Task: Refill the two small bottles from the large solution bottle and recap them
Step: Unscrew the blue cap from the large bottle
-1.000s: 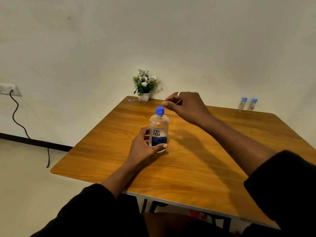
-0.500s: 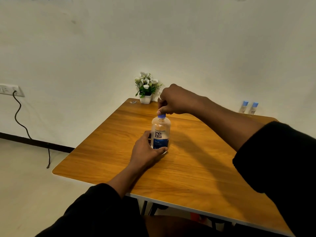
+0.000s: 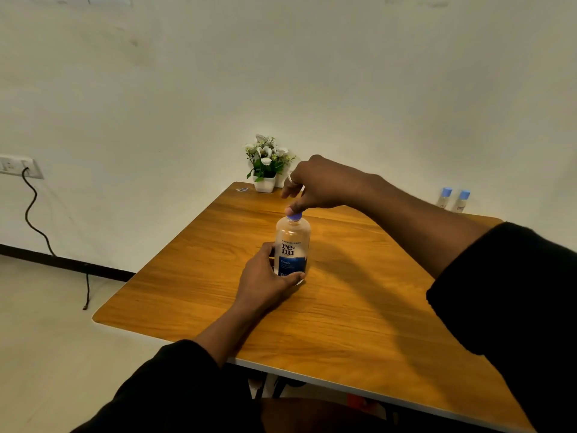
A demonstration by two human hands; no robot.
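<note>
Work has only just begun, I think. Nearest to me, my left hand (image 3: 265, 276) wraps round the bottom of the big bottle (image 3: 292, 248) and holds it upright on the table (image 3: 359, 323). My fingers curl round its left side and my thumb lies across the front, low down. The big bottle stands near the middle of the table.

Right over it is my right hand (image 3: 321, 185), with the arm reaching in from 3 o'clock. My thumb and fingers pinch the little blue cap (image 3: 294, 216) on top. The cap sits on the neck, so I judge the big bottle is not open yet.

Farther off, at about 2 o'clock from the big bottle, the two small bottles (image 3: 445, 198) stand side by side at the far edge of the table, well apart from my hands. Both have blue caps on. I cannot tell how full they are. At 12 o'clock sits a small pot of flowers (image 3: 265, 165).

So nearly all of it is left: take this cap off, open the small ones, pour, and close them up.
</note>
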